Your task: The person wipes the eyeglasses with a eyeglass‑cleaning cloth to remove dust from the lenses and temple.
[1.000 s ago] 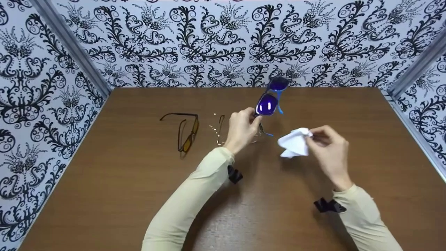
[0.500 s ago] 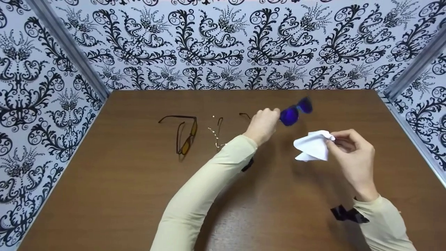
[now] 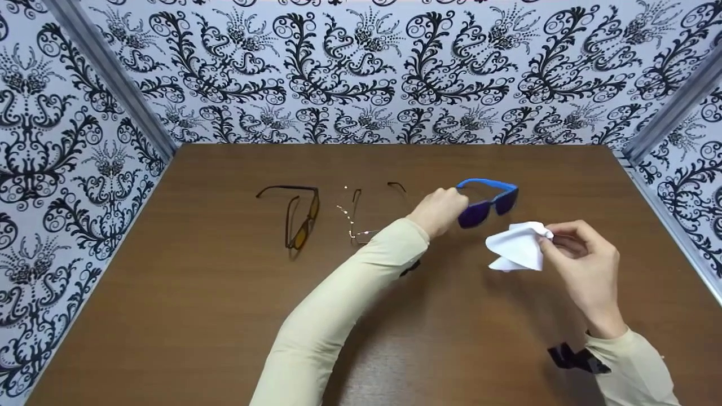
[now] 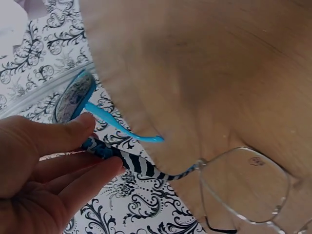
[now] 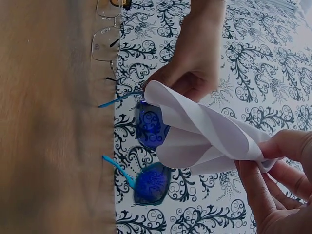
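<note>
My left hand grips a pair of blue sunglasses near one hinge, over the back right of the table. Their lenses face me and the blue temples point toward the back wall. In the left wrist view, thumb and fingers pinch the frame where a zebra-striped temple begins. My right hand pinches a folded white cloth by one corner, just in front of the sunglasses. The right wrist view has the cloth overlapping part of one blue lens.
Thin wire-rimmed glasses lie mid-table, partly hidden by my left forearm in the head view. Farther left lie dark-framed glasses with amber lenses. Patterned wall panels enclose the brown table at the back and sides.
My left hand has carried the sunglasses right and lowered them, turning them so the temples point backward. My right hand has moved right and slightly nearer me with the cloth.
</note>
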Motion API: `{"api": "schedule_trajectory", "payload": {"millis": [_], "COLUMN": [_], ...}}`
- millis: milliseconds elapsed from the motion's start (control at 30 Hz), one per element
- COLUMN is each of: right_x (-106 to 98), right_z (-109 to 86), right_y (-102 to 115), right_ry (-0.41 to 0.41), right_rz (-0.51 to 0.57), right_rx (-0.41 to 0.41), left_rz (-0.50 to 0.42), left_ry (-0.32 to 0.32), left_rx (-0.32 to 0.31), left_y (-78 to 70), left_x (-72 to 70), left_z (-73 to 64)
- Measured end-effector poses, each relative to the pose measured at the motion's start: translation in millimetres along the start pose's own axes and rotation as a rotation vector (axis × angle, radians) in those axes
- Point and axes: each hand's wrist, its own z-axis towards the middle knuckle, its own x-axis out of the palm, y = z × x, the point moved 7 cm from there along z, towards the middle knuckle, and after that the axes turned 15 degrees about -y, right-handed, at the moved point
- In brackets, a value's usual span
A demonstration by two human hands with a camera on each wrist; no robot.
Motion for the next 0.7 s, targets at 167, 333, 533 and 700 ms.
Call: {"api": "schedule_trajectory", "payload": {"millis": [167, 333, 533, 700], "right_x": [0, 2, 3, 5], "right_z": [-0.6, -1.1, -1.1, -1.0], "right_y": [-2, -2, -2, -4], "right_ry": [0.003, 0.013, 0.015, 0.033], "right_rz": [0.004, -0.006, -0.002, -0.002], "right_rx": [0.004, -0.005, -0.001, -0.003], "left_rz": [0.019, 0.038, 0.017, 0.000], "left_ry": [0.038, 0.058, 0.077, 0.103], "left_rx": [0.019, 0.021, 0.001, 0.004], "left_y": [2.0, 4.9, 8.1, 9.5], "left_x": [11.3, 18.8, 25.3, 30.5], "left_z": [-6.0, -10.0, -12.4, -14.3]}}
